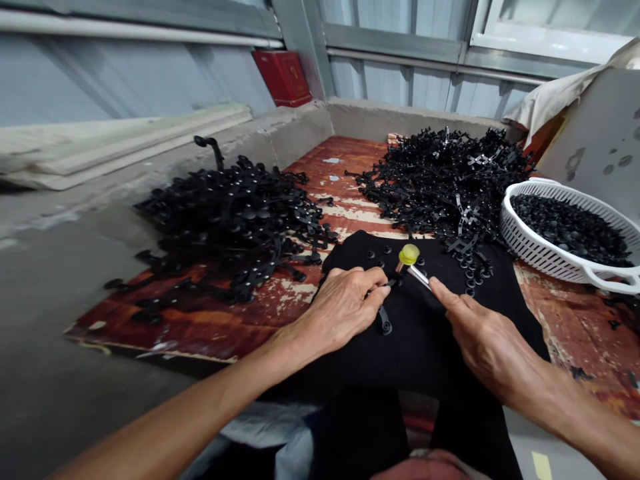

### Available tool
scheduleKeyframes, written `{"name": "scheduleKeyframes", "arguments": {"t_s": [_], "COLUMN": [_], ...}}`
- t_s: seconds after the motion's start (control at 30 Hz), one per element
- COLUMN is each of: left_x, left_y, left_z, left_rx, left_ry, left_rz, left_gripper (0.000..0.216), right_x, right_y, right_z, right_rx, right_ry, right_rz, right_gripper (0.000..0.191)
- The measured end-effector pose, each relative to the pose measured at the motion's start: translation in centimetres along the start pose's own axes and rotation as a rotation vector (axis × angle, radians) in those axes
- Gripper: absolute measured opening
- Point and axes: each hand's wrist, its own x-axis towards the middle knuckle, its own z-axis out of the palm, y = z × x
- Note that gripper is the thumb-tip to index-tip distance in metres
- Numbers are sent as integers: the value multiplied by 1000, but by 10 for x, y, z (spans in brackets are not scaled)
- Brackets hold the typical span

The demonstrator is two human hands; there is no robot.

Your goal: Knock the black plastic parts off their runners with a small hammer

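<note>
My right hand (487,340) is closed around the metal handle of a small mallet (421,275). The mallet's yellow-green head is just above the black cloth (435,353), beyond my left fingertips. My left hand (347,303) pinches a black jointed plastic piece (384,321) against the cloth; its lower arm sticks out below my fingers, and the rest is hidden. Several small round black caps (371,254) lie on the cloth around the mallet head. To the right of it, a chain of black pieces (470,270) with round ends rests on the cloth.
A heap of black jointed pieces (235,220) lies at left. Another heap (445,173), with some bare metal parts, is at the back right. A white basket (560,263) holding small black caps stands at right. The worn red board (345,157) has low concrete ledges behind it.
</note>
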Motion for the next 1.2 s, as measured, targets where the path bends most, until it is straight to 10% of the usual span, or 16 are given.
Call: {"name": "scheduleKeyframes", "arguments": {"t_s": [0.87,1.0,1.1,1.2], "left_x": [-4,5,11,18], "left_y": [-4,-38,-70,-103], "left_z": [4,-33,-83,-118], "left_rx": [37,224,461,592], "left_ry": [57,386,668,697], "left_rz": [86,-65,-300,-316], "left_gripper": [29,30,39,49], "right_x": [-5,-29,-42,-43], "right_y": [9,12,17,16], "right_z": [7,9,13,15], "right_rx": [293,928,1202,1272], "right_ry": [103,117,216,274], "right_rz": [128,667,765,753], "right_gripper": [45,60,63,66]}}
